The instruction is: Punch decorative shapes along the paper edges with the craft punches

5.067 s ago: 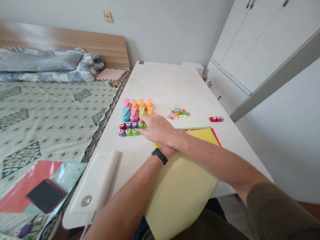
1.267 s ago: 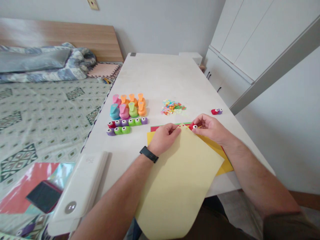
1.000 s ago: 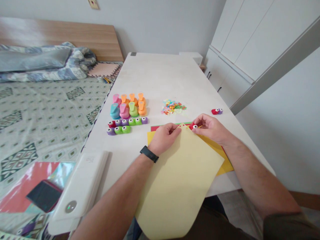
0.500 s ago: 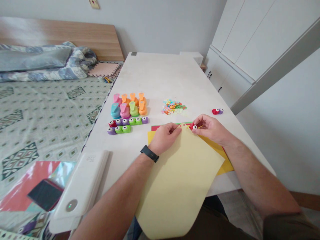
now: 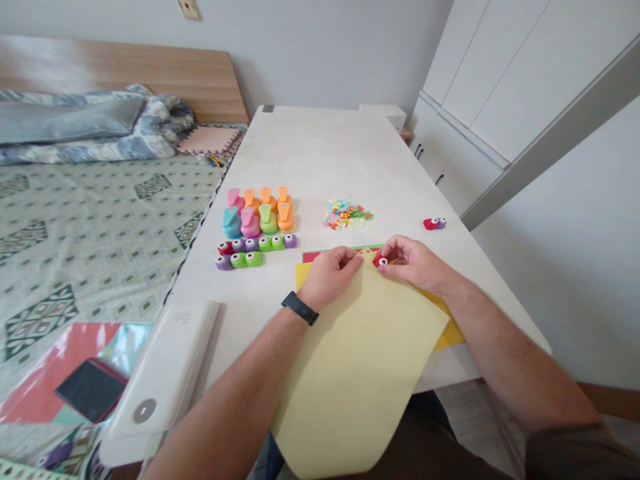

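Observation:
A pale yellow sheet of paper [image 5: 363,353] hangs down over the table's front edge, its far corner raised on the tabletop. My left hand [image 5: 333,273], with a dark band at the wrist, pinches that sheet near the far corner. Small punched holes show along the corner. Between the thumb and fingers of my right hand [image 5: 413,260] is a small red craft punch [image 5: 382,261] with a white and black button, at the sheet's right edge by the corner. Under the sheet lie deeper yellow [image 5: 453,337] and red sheets [image 5: 311,256].
Large craft punches [image 5: 250,222] and rows of small punches [image 5: 251,259] stand on the left. Paper cut-outs [image 5: 347,215] lie in a heap mid-table. Two small punches [image 5: 434,223] sit at right. A white laminator-like device [image 5: 165,373] and a phone [image 5: 91,389] are at lower left.
My right hand has moved slightly left and nearer with the red craft punch, along the sheet's edge. My left hand keeps its place. The green light on the white device has gone out.

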The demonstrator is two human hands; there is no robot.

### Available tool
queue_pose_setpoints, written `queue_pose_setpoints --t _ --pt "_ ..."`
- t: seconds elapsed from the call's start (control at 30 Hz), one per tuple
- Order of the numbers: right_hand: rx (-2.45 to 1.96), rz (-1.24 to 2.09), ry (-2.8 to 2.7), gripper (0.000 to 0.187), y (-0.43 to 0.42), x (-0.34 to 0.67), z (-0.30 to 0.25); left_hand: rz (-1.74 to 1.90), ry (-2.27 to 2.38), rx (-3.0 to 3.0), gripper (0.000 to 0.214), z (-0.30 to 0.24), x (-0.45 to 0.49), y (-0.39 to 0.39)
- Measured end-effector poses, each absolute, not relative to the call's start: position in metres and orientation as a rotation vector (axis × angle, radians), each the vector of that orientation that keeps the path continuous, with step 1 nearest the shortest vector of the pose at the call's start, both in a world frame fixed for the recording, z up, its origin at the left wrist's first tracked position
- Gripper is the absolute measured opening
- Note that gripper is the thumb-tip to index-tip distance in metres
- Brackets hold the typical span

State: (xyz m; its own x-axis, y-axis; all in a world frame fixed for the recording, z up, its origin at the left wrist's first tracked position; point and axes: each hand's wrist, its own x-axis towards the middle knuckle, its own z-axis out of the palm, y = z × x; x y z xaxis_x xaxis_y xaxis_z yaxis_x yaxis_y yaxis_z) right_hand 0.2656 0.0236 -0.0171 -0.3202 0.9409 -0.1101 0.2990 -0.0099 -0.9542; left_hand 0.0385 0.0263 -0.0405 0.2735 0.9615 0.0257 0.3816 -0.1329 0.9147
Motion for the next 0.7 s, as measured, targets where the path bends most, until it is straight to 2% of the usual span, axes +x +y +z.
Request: queue_pose_setpoints --t 0.17,0.37,0.7 --pt "-1.264 1.389 -1.631 0.032 0.0239 0.2658 -0.0170 0.848 1.244 1.689 0.034 -0.0399 0.0385 0.0264" --pt "-1.299 1.456 -1.513 0.048 0.0273 0.2683 -0.0240 0.847 1.245 1.679 0.035 -0.0398 0.0388 0.0256" --pt "-1.288 1.559 -1.526 0.044 0.0274 0.2701 -0.0242 0.838 1.245 1.652 0.034 -0.0402 0.0389 0.0257"
